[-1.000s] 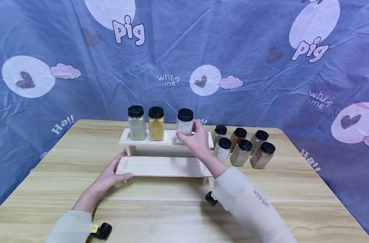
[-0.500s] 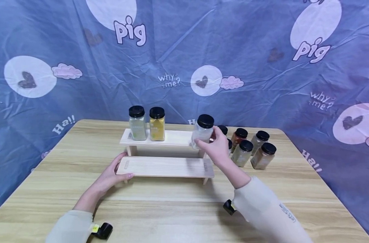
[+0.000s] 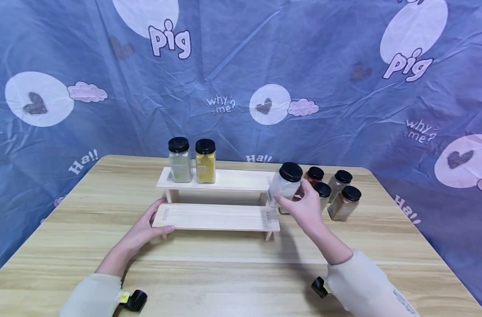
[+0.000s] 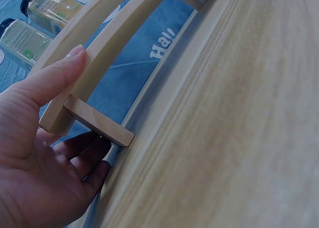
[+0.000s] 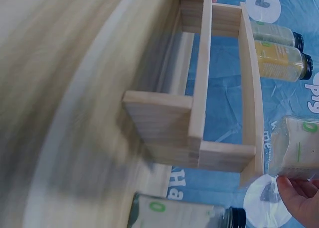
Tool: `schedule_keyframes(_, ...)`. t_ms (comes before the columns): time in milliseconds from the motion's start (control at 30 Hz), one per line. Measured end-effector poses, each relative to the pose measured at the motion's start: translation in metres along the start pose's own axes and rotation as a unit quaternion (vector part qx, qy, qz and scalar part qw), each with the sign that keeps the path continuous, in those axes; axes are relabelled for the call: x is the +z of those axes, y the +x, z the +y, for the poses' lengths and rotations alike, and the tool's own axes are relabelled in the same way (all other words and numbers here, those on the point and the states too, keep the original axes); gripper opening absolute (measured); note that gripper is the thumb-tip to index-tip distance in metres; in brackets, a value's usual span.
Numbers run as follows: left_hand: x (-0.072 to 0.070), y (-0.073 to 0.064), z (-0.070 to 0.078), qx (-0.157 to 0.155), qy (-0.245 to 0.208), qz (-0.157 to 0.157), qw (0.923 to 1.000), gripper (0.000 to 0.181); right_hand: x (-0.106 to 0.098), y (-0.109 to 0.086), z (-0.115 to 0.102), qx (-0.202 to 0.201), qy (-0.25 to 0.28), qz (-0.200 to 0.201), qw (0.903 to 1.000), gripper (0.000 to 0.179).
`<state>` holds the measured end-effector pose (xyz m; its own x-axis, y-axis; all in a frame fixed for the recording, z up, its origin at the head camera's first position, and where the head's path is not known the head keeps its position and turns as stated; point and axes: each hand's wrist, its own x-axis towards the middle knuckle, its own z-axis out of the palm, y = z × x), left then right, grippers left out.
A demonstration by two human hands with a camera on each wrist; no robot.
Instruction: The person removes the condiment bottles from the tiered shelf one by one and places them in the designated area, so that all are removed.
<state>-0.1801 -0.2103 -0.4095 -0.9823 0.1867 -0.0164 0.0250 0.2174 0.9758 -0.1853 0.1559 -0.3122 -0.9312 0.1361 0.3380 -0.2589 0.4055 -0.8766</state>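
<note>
My right hand grips a clear spice jar with a black lid and whitish contents. It holds the jar slightly tilted, in the air off the right end of a two-step wooden spice rack. My left hand holds the rack's left end, its thumb on the lower shelf and its fingers curled by the leg below. On the upper shelf stand a jar with pale green contents and a jar with yellow contents, side by side at the left.
Several more black-lidded jars stand on the wooden table right of the rack, among them a brown one and a reddish one. My right hand and its jar partly hide some of them. A blue printed cloth hangs behind the table.
My right hand has lifted the whitish jar off the upper shelf and carried it right and toward me, tilting it. My left hand has stayed on the rack.
</note>
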Motion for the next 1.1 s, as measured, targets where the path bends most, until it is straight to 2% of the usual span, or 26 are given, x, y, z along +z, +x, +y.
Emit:
schedule_keyframes(133,0.0,0.0,-0.001,-0.001,0.0,-0.001,1.0,0.092,-0.008,-0.005,0.006,0.007,0.005,-0.001,1.0,0.045)
schedule_keyframes(533,-0.001,-0.001,0.002,0.0,0.007,-0.006,1.0,0.091,-0.025,-0.021,0.023,0.04,-0.04,-0.012,0.9983,0.043)
schedule_keyframes(900,-0.001,0.0,0.001,-0.002,-0.001,-0.004,1.0,0.091,-0.028,-0.029,0.042,0.062,-0.066,-0.018,0.9957,0.043)
schedule_keyframes(1100,-0.001,-0.002,0.004,0.001,-0.003,-0.005,1.0,0.091,-0.026,-0.031,0.051,0.072,-0.054,-0.02,0.9957,0.045)
